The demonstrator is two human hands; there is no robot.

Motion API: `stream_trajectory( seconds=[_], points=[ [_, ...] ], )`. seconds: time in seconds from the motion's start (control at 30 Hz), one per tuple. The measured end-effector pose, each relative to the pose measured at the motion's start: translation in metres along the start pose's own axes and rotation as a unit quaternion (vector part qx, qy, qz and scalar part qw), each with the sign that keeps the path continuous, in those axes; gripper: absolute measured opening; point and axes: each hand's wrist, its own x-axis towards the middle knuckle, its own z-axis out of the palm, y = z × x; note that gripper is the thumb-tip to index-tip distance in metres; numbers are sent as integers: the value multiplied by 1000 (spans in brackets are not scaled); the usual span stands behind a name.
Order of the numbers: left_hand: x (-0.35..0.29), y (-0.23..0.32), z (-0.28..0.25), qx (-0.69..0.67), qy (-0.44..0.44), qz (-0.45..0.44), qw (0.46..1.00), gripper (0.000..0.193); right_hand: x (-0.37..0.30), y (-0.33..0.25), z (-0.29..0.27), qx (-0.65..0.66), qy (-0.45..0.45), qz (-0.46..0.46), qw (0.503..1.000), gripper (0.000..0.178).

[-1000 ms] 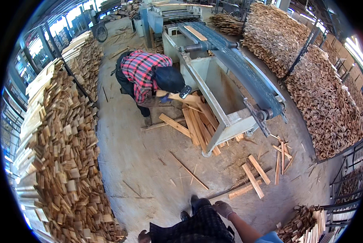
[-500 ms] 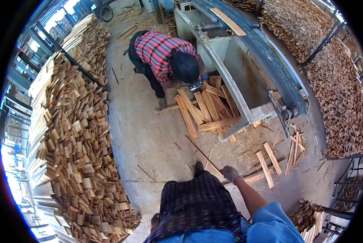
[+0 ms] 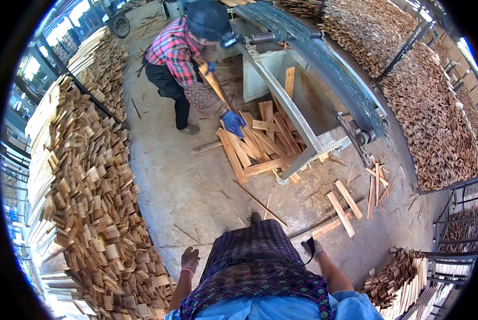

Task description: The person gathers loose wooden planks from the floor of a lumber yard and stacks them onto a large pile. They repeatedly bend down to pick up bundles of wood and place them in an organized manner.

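My left hand (image 3: 190, 260), in a brownish glove, hangs beside my patterned apron (image 3: 265, 256) above the floor. Its fingers are apart and hold nothing. On the apron's other side, my gloved right hand (image 3: 314, 247) has a dark, strap-like thing (image 3: 310, 245) at its fingers, from which a thin black strip curves toward the apron. What exactly it is stays unclear. A long thin stick (image 3: 260, 203) lies on the floor ahead of my feet. Right of it, near my right hand, are several loose wooden slats (image 3: 341, 214).
A co-worker in a plaid shirt (image 3: 171, 50) bends over a pile of boards (image 3: 263, 138), with boards under one arm and a blue-gloved hand (image 3: 232, 124) at the pile. A conveyor (image 3: 324, 58) on a metal frame stands beside it. Tall wood stacks (image 3: 100, 213) line both sides.
My left hand has come into fuller view beside the apron. My right hand has drawn back from the stick's end. The co-worker has risen somewhat and now has boards under one arm.
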Motion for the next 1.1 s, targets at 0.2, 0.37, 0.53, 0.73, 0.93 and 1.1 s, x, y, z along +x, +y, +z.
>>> stream_trajectory(
  seconds=[0.2,0.37,0.53,0.73,0.93,1.1],
  points=[
    [-7,-57,-14,335,-29,89,937,70,-52,35,47,19,-7,2,1000,52],
    [34,-150,-63,370,-123,101,915,53,-70,-87,39,-5,-38,-72,997,38],
    [52,-98,-64,414,-45,84,906,48,-63,-115,29,-33,2,-167,985,43],
    [5,-24,-58,149,-52,107,982,61,-28,-120,15,-16,-38,-48,998,44],
    [-46,70,-10,134,-11,36,990,62,30,-102,-23,-269,-47,-208,939,29],
    [-50,74,-16,262,19,40,964,45,35,-206,-94,-86,-83,-10,993,35]
  ],
)
